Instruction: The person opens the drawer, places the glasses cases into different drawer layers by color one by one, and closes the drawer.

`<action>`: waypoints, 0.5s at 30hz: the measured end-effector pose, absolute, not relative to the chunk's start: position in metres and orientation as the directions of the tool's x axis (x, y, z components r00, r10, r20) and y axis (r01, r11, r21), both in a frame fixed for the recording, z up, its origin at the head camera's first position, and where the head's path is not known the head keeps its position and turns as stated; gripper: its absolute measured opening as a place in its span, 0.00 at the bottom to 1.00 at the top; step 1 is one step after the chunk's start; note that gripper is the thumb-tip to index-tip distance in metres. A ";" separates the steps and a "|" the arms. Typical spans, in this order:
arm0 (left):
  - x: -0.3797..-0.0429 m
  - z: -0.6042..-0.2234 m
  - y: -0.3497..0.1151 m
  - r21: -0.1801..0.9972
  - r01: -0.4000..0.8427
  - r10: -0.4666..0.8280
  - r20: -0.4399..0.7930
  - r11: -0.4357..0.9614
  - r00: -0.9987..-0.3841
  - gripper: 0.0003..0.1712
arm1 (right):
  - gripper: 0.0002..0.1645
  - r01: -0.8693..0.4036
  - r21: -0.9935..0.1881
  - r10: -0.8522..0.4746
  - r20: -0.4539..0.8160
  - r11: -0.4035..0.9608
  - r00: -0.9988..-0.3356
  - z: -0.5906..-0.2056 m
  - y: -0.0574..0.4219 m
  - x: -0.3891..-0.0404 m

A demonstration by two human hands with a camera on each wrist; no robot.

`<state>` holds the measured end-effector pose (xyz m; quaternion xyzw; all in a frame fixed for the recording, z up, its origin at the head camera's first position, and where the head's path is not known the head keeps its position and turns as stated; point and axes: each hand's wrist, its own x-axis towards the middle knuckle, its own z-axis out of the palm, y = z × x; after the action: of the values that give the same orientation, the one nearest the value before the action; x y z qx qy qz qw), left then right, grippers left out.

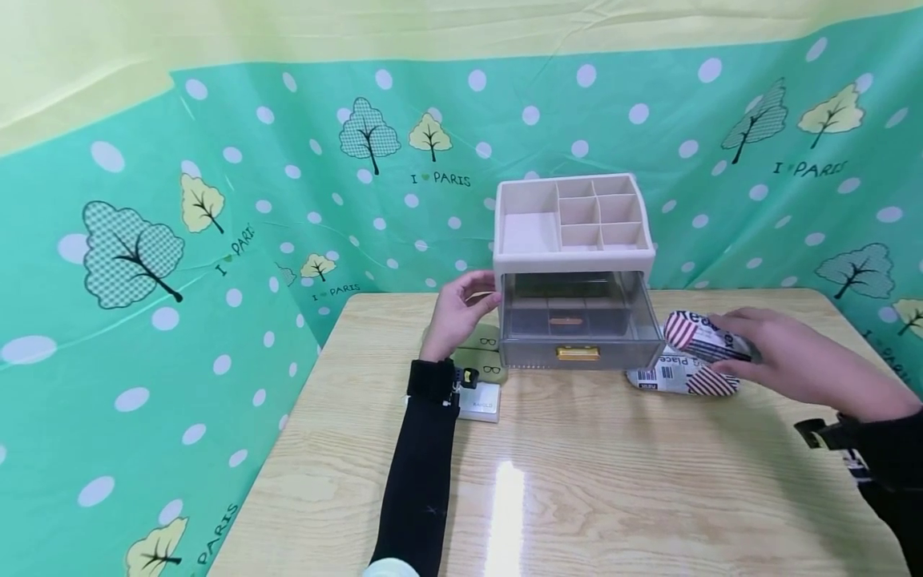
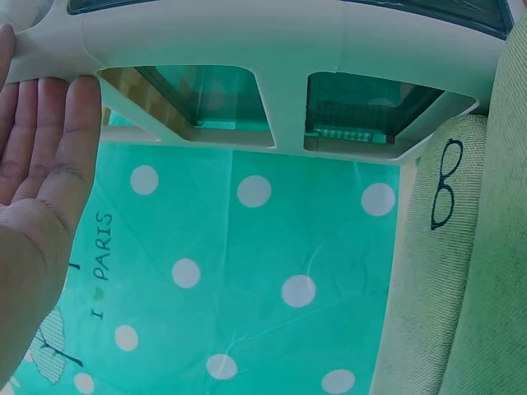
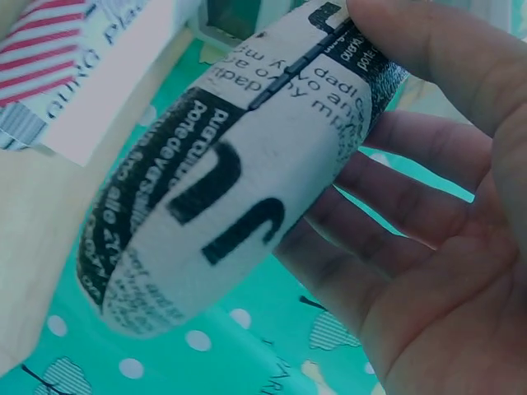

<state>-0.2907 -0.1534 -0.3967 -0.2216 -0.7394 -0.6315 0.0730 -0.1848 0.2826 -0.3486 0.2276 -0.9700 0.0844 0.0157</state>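
A white desktop organizer (image 1: pixel 574 261) stands at the table's back, its smoky see-through drawer (image 1: pixel 534 353) with a gold handle pulled out. At the organizer's left side is my left hand (image 1: pixel 461 311); in the left wrist view its straight fingers touch the white frame (image 2: pixel 288 107). To the right of the drawer, my right hand (image 1: pixel 786 357) grips a newspaper-print glasses case (image 1: pixel 703 336) between thumb and fingers. In the right wrist view the held case (image 3: pixel 222 181) shows a dark seam. Below it on the table lies another newspaper-print case (image 1: pixel 678 381).
Two green cases (image 1: pixel 479 367) with a glasses drawing lie left of the organizer, partly behind my left wrist. In front of them is a small white box (image 1: pixel 479 402). A green dotted curtain (image 1: pixel 447 224) borders the wooden table (image 1: pixel 591 481) behind and on the left.
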 end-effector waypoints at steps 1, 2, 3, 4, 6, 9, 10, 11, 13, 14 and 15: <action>-0.291 -0.397 -0.153 0.902 0.418 0.235 0.387 0.104 -0.892 0.20 | 0.42 -0.440 -0.154 -0.434 0.074 0.884 -0.898 -0.346 0.282 -0.185; -0.290 -0.396 -0.153 0.903 0.416 0.233 0.385 0.106 -0.893 0.20 | 0.42 -0.440 -0.152 -0.432 0.082 0.885 -0.898 -0.343 0.282 -0.186; -0.290 -0.396 -0.153 0.904 0.413 0.231 0.382 0.108 -0.895 0.20 | 0.42 -0.432 -0.151 -0.424 0.082 0.889 -0.902 -0.340 0.282 -0.186; -0.290 -0.396 -0.153 0.905 0.411 0.231 0.379 0.108 -0.896 0.20 | 0.43 -0.426 -0.136 -0.418 0.083 0.894 -0.905 -0.337 0.282 -0.187; -0.289 -0.395 -0.153 0.907 0.406 0.231 0.375 0.108 -0.898 0.20 | 0.43 -0.417 -0.116 -0.407 0.100 0.901 -0.908 -0.331 0.282 -0.188; -0.288 -0.394 -0.152 0.907 0.408 0.236 0.375 0.109 -0.897 0.20 | 0.45 -0.399 -0.091 -0.386 0.135 0.912 -0.913 -0.320 0.283 -0.189; -0.288 -0.394 -0.152 0.905 0.410 0.237 0.377 0.108 -0.895 0.20 | 0.45 -0.399 -0.079 -0.384 0.159 0.913 -0.910 -0.317 0.284 -0.189; -0.288 -0.393 -0.152 0.904 0.413 0.237 0.380 0.108 -0.894 0.20 | 0.45 -0.398 -0.076 -0.380 0.180 0.914 -0.907 -0.313 0.284 -0.190; -0.288 -0.393 -0.152 0.903 0.417 0.236 0.385 0.106 -0.892 0.20 | 0.45 -0.404 -0.071 -0.379 0.226 0.912 -0.897 -0.306 0.284 -0.191; -0.288 -0.393 -0.152 0.903 0.418 0.235 0.386 0.104 -0.892 0.20 | 0.45 -0.410 -0.065 -0.383 0.252 0.910 -0.889 -0.303 0.283 -0.192; -0.288 -0.393 -0.152 0.902 0.418 0.233 0.387 0.103 -0.892 0.20 | 0.45 -0.416 -0.061 -0.385 0.278 0.907 -0.880 -0.300 0.283 -0.193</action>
<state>-0.2880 -0.1520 -0.3931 -0.2204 -0.7390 -0.6324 0.0733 -0.1929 0.2829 -0.3004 0.2070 -0.9677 0.0593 0.1311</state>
